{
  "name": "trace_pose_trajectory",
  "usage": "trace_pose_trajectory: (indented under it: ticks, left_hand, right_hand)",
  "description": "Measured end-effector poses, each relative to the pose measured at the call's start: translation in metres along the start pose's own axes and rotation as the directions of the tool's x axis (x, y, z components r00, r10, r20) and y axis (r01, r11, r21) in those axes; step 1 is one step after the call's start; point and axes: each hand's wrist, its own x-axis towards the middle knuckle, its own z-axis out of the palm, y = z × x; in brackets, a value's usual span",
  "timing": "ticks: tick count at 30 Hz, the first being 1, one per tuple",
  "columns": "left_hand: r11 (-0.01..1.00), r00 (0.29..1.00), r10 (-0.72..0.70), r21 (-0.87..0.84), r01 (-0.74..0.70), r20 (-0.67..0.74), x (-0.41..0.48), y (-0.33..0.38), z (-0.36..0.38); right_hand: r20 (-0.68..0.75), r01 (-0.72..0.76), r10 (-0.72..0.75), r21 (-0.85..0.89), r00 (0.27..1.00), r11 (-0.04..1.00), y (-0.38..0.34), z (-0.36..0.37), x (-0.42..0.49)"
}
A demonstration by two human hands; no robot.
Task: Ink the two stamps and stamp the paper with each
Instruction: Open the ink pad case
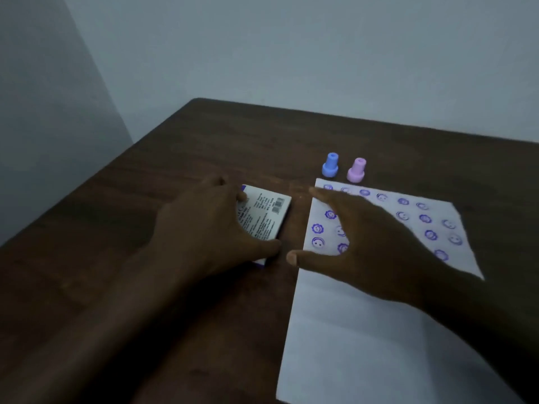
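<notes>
A blue stamp (330, 164) and a pink stamp (356, 170) stand upright side by side on the table, just beyond the far edge of a white paper (364, 330). The paper's far part carries several purple smiley and flower prints. To the paper's left lies a closed ink pad box (267, 217) with a printed label. My left hand (204, 225) lies over the box, thumb at its near corner and fingers on its far edge. My right hand (370, 240) hovers over the paper's far left part, fingers spread, holding nothing.
The dark wooden table (175, 158) reaches to a pale wall at the back. Its far left corner is rounded. The room is dim.
</notes>
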Motion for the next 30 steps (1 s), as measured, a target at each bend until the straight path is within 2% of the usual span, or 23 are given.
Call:
trace_pose_trajectory:
  ticks: [2,8,11,13,15,17,24,30]
  left_hand:
    - [0.999,1.0,0.001,-0.038,-0.001,0.0,0.001,-0.002,0.002]
    - [0.993,1.0,0.0,-0.115,0.0,0.0,0.007,-0.01,0.007]
    - [0.967,0.998,-0.006,-0.254,0.022,0.063,0.011,-0.016,0.006]
    - [0.897,0.993,-0.006,-0.438,0.057,0.116,0.014,-0.021,0.003]
    - [0.774,0.982,-0.013,-0.62,0.128,0.186,0.015,-0.029,-0.002]
    - [0.69,0.967,0.01,-0.702,0.177,0.254,0.016,-0.036,-0.008]
    - [0.666,0.951,0.051,-0.72,0.195,0.305,0.018,-0.042,-0.013]
    - [0.603,0.93,0.073,-0.758,0.247,0.36,0.015,-0.039,-0.018]
  right_hand:
    - [0.037,-0.058,0.057,0.014,0.998,0.998,-0.008,0.004,-0.003]
    - [0.005,-0.052,0.052,0.028,0.999,0.998,-0.027,0.019,0.002]
    - [-0.014,-0.048,0.049,0.032,0.999,0.998,-0.028,0.028,0.01]
    - [-0.053,-0.043,0.045,0.037,0.998,0.998,-0.026,0.03,0.014]
    - [-0.085,-0.037,0.04,0.046,0.996,0.998,-0.024,0.032,0.016]
    - [-0.093,-0.035,0.039,0.039,0.995,0.999,-0.024,0.032,0.018]
    - [-0.016,-0.018,0.019,0.028,1.0,0.999,-0.021,0.027,0.025]
    - [0.143,-0.046,0.051,-0.041,0.988,0.998,-0.018,0.02,0.028]
